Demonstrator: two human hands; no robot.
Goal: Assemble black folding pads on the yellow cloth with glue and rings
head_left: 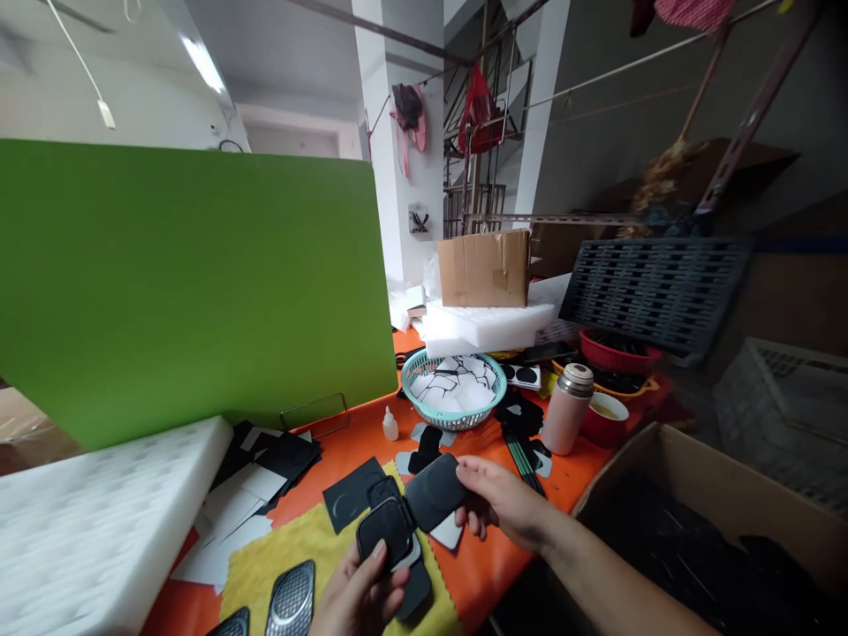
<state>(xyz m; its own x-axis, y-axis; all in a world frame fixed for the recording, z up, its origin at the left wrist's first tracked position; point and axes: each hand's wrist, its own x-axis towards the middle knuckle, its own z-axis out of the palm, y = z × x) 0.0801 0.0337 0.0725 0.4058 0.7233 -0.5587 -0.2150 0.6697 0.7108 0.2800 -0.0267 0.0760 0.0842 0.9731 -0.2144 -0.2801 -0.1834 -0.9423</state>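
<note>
Pads, black and round-cornered, at the near edge of the surface [478,570].
Left hand [358,599] grasps the raised-rim pad [386,530]; right hand [504,505] pinches the smooth matte pad [434,492].

Ceiling strip light [202,64] glares; right side dim, edges warped and blurred.

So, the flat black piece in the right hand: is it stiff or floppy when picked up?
Probably fairly stiff: the black piece shows no sag though the right hand grips only one edge. It looks thin, so likely light. Its matte surface seems unlikely to slip.
</note>
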